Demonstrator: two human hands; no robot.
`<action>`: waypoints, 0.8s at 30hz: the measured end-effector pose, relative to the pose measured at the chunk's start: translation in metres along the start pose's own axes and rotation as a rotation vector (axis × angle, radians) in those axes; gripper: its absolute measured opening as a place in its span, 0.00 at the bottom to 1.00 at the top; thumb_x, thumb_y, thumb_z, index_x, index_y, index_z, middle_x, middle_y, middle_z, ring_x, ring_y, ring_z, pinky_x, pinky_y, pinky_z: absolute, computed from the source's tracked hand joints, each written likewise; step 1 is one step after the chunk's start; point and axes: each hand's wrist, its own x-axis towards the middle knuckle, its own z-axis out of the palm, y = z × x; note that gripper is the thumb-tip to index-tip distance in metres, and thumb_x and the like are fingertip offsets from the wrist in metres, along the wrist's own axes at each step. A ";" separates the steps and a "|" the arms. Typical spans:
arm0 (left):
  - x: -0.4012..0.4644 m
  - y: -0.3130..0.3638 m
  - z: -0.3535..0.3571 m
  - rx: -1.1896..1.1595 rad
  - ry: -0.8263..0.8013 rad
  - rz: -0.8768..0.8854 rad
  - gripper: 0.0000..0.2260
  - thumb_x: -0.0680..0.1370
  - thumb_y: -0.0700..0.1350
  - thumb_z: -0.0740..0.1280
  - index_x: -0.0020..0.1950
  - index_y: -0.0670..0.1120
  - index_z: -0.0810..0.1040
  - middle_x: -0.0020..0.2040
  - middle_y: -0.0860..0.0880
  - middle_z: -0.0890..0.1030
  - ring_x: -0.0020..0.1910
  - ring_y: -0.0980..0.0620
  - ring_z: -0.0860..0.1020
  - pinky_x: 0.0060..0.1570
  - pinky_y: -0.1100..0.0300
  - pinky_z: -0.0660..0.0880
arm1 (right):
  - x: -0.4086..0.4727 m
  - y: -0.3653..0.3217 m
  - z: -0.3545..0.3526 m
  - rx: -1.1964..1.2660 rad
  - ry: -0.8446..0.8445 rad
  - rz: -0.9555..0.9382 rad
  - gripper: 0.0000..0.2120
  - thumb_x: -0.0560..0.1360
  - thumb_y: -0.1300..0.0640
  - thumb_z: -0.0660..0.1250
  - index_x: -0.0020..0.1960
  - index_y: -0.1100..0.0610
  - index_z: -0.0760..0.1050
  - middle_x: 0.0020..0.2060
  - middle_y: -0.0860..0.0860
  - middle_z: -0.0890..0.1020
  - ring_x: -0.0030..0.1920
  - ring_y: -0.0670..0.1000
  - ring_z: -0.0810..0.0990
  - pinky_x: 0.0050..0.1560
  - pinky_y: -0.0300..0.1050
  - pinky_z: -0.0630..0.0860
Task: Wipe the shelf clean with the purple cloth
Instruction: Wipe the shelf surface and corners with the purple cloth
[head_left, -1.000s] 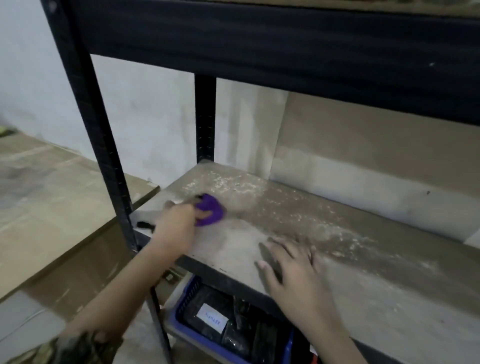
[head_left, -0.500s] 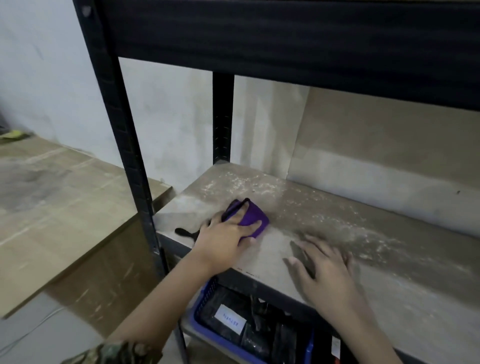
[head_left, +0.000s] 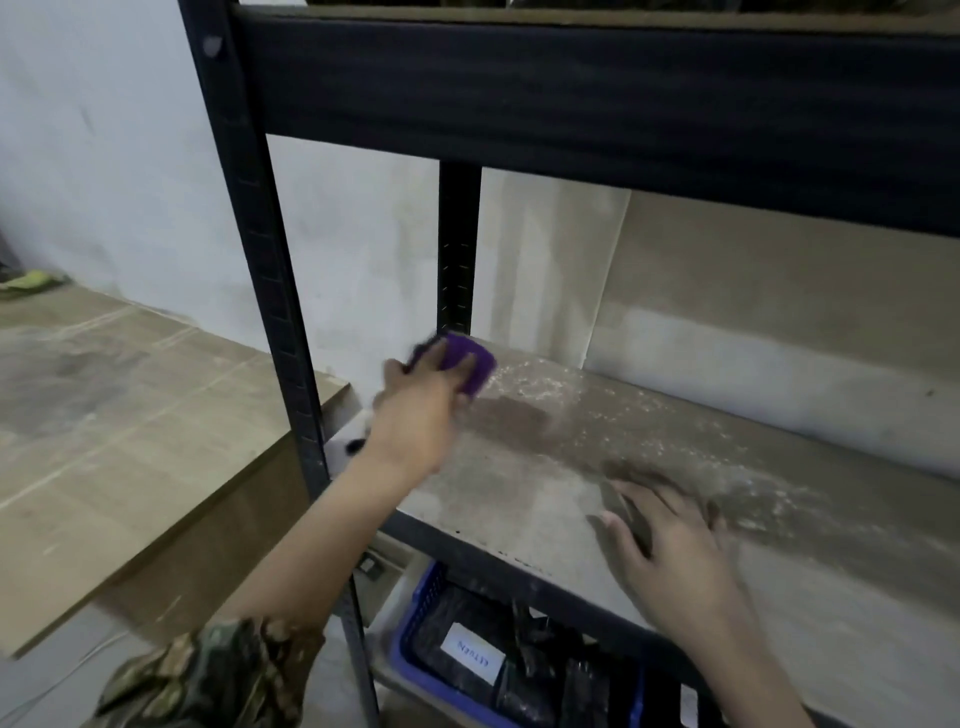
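At the shelf's (head_left: 519, 499) far-left corner, the blurred left hand (head_left: 415, 415) seemingly grips the purple cloth (head_left: 470, 361).

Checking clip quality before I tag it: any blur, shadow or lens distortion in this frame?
Head view: left hand and purple cloth smeared by motion; right hand slightly soft, casting a shadow on the shelf; the black posts lean from wide-angle distortion; dim, even light, no glare.

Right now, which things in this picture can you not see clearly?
- Purple cloth, head view: motion-blurred, partly covered by the left hand.
- White label in the blue basket: text too small to read.
- Basket contents: dark, hidden under the shelf.
- Right hand: fingers blurred.
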 end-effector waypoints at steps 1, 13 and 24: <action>-0.010 0.008 0.008 -0.057 -0.061 0.123 0.20 0.80 0.46 0.58 0.72 0.55 0.64 0.76 0.48 0.60 0.67 0.42 0.65 0.66 0.48 0.66 | 0.000 0.001 0.001 0.001 0.001 0.007 0.20 0.77 0.43 0.56 0.67 0.44 0.68 0.68 0.42 0.69 0.70 0.47 0.62 0.72 0.52 0.48; 0.014 -0.024 0.031 0.187 -0.121 -0.247 0.19 0.81 0.45 0.53 0.73 0.54 0.61 0.77 0.49 0.55 0.70 0.38 0.58 0.60 0.47 0.68 | 0.002 0.006 0.003 -0.032 -0.015 0.010 0.21 0.77 0.39 0.54 0.67 0.42 0.66 0.69 0.40 0.67 0.70 0.46 0.61 0.72 0.51 0.50; 0.026 0.087 0.071 0.059 -0.339 0.167 0.21 0.81 0.51 0.53 0.75 0.60 0.54 0.78 0.55 0.45 0.72 0.38 0.53 0.68 0.37 0.57 | 0.006 0.027 -0.001 -0.112 -0.040 0.016 0.23 0.76 0.37 0.50 0.68 0.43 0.65 0.70 0.41 0.66 0.70 0.49 0.64 0.70 0.52 0.54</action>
